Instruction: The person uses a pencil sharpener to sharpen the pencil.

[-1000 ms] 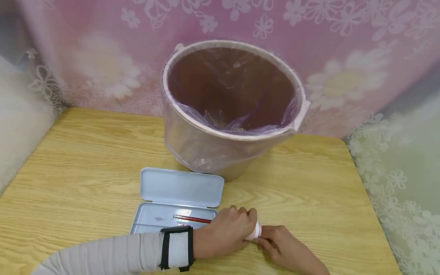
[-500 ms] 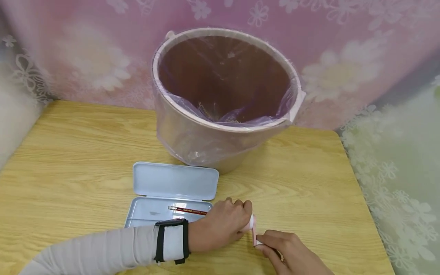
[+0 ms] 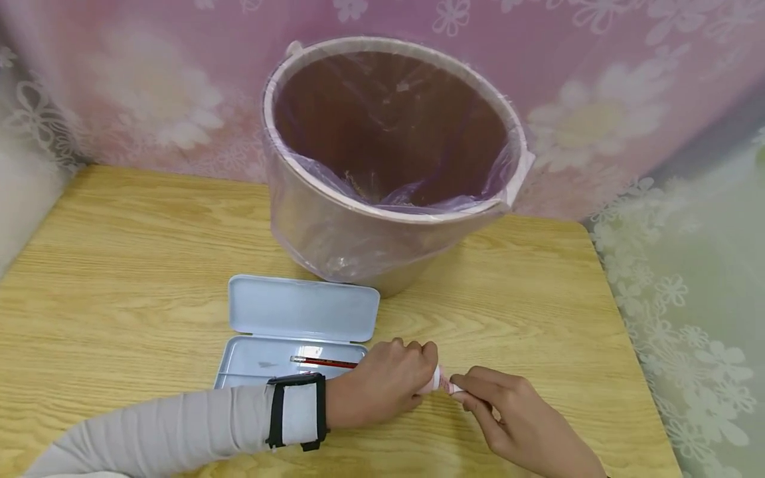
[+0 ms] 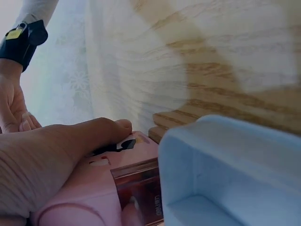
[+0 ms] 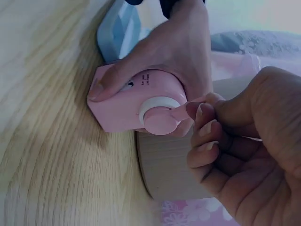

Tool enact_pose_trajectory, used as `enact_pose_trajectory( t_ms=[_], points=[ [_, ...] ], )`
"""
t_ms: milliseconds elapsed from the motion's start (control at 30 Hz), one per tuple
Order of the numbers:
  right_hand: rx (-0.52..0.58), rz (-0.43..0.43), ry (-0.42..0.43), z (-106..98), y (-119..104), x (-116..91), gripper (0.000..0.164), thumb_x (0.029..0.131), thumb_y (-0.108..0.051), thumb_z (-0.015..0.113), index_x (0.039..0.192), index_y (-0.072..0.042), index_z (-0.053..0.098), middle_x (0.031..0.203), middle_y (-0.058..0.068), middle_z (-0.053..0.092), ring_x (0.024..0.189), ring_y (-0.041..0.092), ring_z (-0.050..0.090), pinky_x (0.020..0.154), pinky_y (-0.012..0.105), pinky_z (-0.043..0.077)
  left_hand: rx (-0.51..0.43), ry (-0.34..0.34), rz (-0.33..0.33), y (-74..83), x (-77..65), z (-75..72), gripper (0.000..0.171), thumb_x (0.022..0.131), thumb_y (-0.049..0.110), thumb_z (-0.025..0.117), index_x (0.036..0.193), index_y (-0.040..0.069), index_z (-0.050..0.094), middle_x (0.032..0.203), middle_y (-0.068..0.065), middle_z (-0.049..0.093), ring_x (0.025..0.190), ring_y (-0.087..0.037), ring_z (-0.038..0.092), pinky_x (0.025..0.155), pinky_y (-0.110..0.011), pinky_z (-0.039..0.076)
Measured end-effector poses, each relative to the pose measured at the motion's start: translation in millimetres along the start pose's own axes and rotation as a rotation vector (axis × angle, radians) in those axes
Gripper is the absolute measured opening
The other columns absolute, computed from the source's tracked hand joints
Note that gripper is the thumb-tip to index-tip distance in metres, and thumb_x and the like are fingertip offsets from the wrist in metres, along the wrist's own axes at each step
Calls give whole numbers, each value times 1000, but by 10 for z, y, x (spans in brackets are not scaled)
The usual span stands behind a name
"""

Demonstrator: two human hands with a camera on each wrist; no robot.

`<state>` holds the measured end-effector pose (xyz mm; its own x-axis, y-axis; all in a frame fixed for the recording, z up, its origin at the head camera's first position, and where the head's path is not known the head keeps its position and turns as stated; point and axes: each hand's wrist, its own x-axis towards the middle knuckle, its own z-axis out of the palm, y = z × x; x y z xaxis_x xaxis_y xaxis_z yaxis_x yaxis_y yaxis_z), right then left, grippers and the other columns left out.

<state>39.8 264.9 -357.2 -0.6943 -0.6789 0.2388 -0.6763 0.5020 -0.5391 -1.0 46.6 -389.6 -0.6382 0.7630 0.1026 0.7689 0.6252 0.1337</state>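
Observation:
A pink hand-crank pencil sharpener [image 5: 117, 110] sits on the table, mostly covered by my left hand [image 3: 382, 385] in the head view. That hand grips its body, the thumb [image 4: 106, 132] lying across it. Beside the thumb, the left wrist view shows the sharpener's see-through window [image 4: 141, 188]. My right hand [image 3: 520, 415] pinches the end of the pink crank [image 5: 160, 120], which stands out from a white ring on the sharpener's front. In the head view the crank [image 3: 445, 383] points toward the right hand.
An open light-blue pencil case [image 3: 303, 309] lies left of the sharpener, holding a red-and-black pencil [image 3: 325, 362] partly hidden by the left hand. Behind the case stands a large bucket [image 3: 352, 242] lined with thin purple plastic. A flowered cloth [image 3: 161, 99] hangs behind the table.
The right hand has swung the crank round, from pointing down toward the near edge half a second ago to pointing right now. The left hand keeps its grip. The head view has shifted slightly.

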Motion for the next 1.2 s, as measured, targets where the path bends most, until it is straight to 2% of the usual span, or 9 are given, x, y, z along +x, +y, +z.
enact_pose_trajectory(
  t_ms=[233,300,467,533,667,733,867,1033,1200],
  points=[
    [-9,38,42,-12,139,142,28,92,7,66,107,-16,70,78,-16,50,67,-10,39,58,5,36,26,5,-15,-3,-14,9,32,82,29,81,84,15,52,64,6,49,52,-6,44,43,-19,35],
    [-6,61,40,-18,223,193,27,92,8,65,108,-13,72,79,-15,55,67,-9,42,59,8,39,45,21,-9,8,-12,19,31,83,28,80,84,15,52,63,6,48,52,-7,44,44,-19,34],
    [84,99,-26,-23,430,246,29,96,8,60,117,-7,71,90,-3,70,69,-5,52,60,17,46,80,65,14,32,-4,46,22,85,25,76,89,16,56,63,7,49,52,-6,45,44,-19,34],
    [104,121,-58,19,499,257,27,99,4,58,117,-11,72,91,-3,71,69,-3,53,59,19,47,98,45,12,40,-6,40,28,84,28,78,100,13,61,66,7,54,53,-7,49,45,-19,37],
    [110,183,-101,167,614,258,26,102,-3,56,117,-16,72,95,-7,71,75,-1,59,64,20,50,115,-1,0,50,6,13,38,82,33,80,108,11,62,71,5,59,56,-9,54,46,-20,42],
    [99,213,-99,232,647,232,26,102,-4,56,118,-16,73,102,-7,73,83,0,63,68,21,52,118,-15,-3,56,17,5,35,83,35,80,101,13,61,70,6,58,56,-8,54,47,-19,42],
    [94,253,-91,306,647,187,26,102,-4,57,119,-14,73,103,-6,73,79,-2,58,67,21,50,127,-25,-29,72,15,-4,35,82,38,81,97,14,60,69,6,56,56,-8,53,47,-19,41],
    [115,270,-125,394,601,128,23,100,0,57,113,-10,73,90,-8,67,71,-6,47,61,19,45,143,-2,-54,89,1,6,37,80,40,83,87,16,55,65,6,53,53,-8,50,45,-18,40],
    [82,275,-97,498,513,2,19,98,3,58,101,-10,72,80,-12,57,67,-7,40,58,17,42,114,11,-63,107,5,7,34,83,35,80,82,15,52,63,6,48,51,-7,46,43,-18,38]
  ],
)
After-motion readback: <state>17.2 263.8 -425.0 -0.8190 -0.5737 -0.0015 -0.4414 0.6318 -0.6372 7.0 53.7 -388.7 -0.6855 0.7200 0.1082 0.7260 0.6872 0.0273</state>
